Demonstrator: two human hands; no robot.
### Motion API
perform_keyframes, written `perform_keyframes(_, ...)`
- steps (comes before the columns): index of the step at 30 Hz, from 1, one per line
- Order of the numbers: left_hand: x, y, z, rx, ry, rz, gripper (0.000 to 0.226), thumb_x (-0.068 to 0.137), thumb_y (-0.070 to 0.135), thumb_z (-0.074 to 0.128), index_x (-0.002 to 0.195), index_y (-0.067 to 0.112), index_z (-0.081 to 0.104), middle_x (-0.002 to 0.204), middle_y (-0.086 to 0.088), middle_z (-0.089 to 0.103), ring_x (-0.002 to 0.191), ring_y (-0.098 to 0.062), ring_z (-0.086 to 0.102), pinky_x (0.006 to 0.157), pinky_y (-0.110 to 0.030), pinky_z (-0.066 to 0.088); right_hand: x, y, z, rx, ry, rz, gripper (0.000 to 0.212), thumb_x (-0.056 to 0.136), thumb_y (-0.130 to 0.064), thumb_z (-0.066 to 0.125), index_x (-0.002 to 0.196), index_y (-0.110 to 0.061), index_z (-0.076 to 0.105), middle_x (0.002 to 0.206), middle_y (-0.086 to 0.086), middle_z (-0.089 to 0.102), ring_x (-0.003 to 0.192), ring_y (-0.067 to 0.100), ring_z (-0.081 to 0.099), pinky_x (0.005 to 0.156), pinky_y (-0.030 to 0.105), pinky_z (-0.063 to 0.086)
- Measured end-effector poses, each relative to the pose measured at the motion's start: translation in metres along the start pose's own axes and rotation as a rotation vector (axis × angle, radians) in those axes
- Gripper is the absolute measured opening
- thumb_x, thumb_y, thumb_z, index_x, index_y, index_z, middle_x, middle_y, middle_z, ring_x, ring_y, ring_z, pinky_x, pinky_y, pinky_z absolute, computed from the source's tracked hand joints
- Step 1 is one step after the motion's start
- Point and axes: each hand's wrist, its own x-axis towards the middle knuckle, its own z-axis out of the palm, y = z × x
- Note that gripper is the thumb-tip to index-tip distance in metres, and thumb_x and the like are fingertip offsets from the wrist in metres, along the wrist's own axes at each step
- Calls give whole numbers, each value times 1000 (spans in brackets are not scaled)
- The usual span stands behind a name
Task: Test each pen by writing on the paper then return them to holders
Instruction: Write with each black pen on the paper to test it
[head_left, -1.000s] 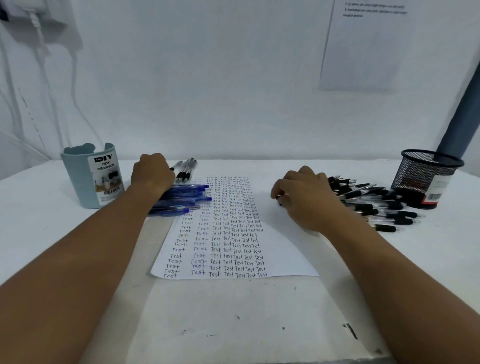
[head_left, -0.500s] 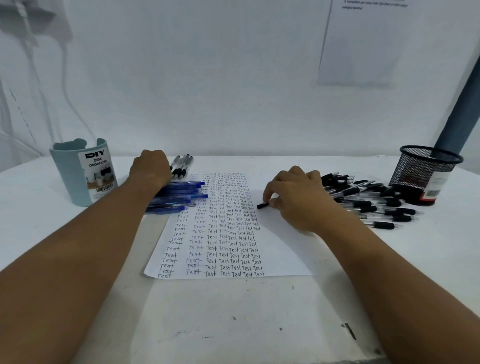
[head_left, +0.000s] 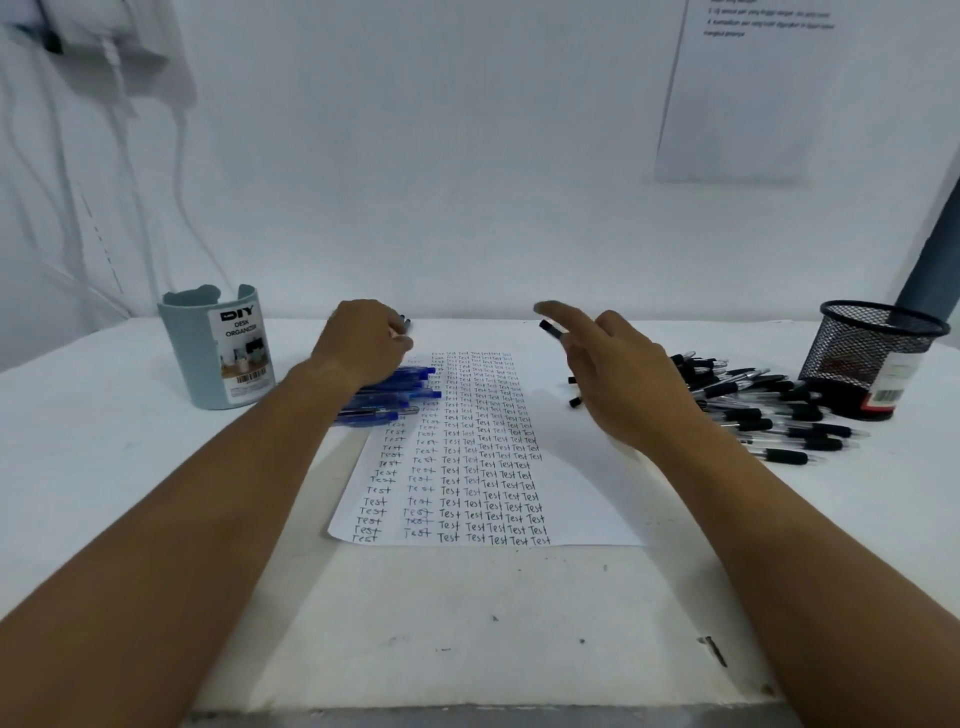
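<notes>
Now the right hand (head_left: 618, 379) is raised over the far right part of the paper (head_left: 571, 499), fingers partly curled, pinching a black pen (head_left: 549, 329) whose end sticks out left. Leftward, the left hand (head_left: 363, 345) rests curled on the blue pens (head_left: 400, 395); whether it grips one I cannot tell. Black pens (head_left: 769, 410) lie beside the mesh cup (head_left: 872, 353); a blue organizer (head_left: 218, 353) stands far left.

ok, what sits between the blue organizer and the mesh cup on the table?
Head view: going from the blue organizer, the blue pens under the left hand, the written paper, the raised right hand, then the black pens beside the mesh cup.
</notes>
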Motion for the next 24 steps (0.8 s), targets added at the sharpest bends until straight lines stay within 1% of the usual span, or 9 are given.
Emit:
perform_keyframes(3,-11,8,-3,-57,-35,114,24,89,21,64,111,13,70,105,-4,66,93,-17,59,88,-24,43,0,-5,-6,132,8,87,42,101,-28,43,140,-43,45,88,0,48,81,19,53,74,28,39)
perform_keyframes(6,-24,15,-6,-67,-58,192,22,90,23,64,110,17,69,98,1,61,85,-12,56,82,-22,42,1,-10,-15,343,16,206,42,98,-22,48,134,-44,50,79,-1,52,64,10,50,59,12,37)
perform_keyframes(10,-41,21,-9,-108,-87,304,20,89,20,66,108,17,71,95,-1,64,85,-12,59,81,-22,43,2,-15,-22,899,69,525,31,94,-12,51,112,-36,58,74,6,44,40,11,35,36,19,33)
perform_keyframes(14,-52,22,-6,-164,-86,323,16,88,18,67,102,16,74,88,-2,69,90,-14,61,104,-32,38,-2,-17,-25,1316,41,714,46,94,1,50,130,-27,47,90,15,67,51,16,43,46,25,38)
perform_keyframes(16,-56,22,-4,-151,-130,351,17,89,21,66,104,18,74,96,-1,70,91,-6,58,109,-30,34,-6,-15,-25,1353,16,708,35,98,-8,53,130,-18,43,95,12,73,60,20,56,63,34,47)
perform_keyframes(18,-60,21,-4,-144,-176,379,19,90,22,65,108,19,72,101,2,69,87,2,57,92,-6,38,-10,-13,-24,1204,-18,660,18,100,-23,53,111,-9,56,92,5,76,67,22,58,71,40,44)
perform_keyframes(20,-61,21,-4,-155,-197,393,19,89,20,66,108,19,72,101,4,69,84,6,57,75,2,37,-13,-15,-24,1086,-61,633,26,101,-33,49,96,-8,56,83,2,75,60,20,49,59,31,41)
perform_keyframes(22,-62,19,-2,-158,-221,410,18,88,21,67,106,20,73,99,6,69,85,7,57,75,1,37,-15,-19,-25,1110,-85,650,28,102,-34,46,95,-8,44,76,11,73,53,20,46,47,27,39)
perform_keyframes(24,-63,20,0,-133,-253,436,18,89,23,67,105,22,73,99,8,69,87,4,58,78,-5,42,-20,-22,-25,1161,-128,663,19,102,-26,47,99,-11,36,76,21,69,53,25,55,47,30,47)
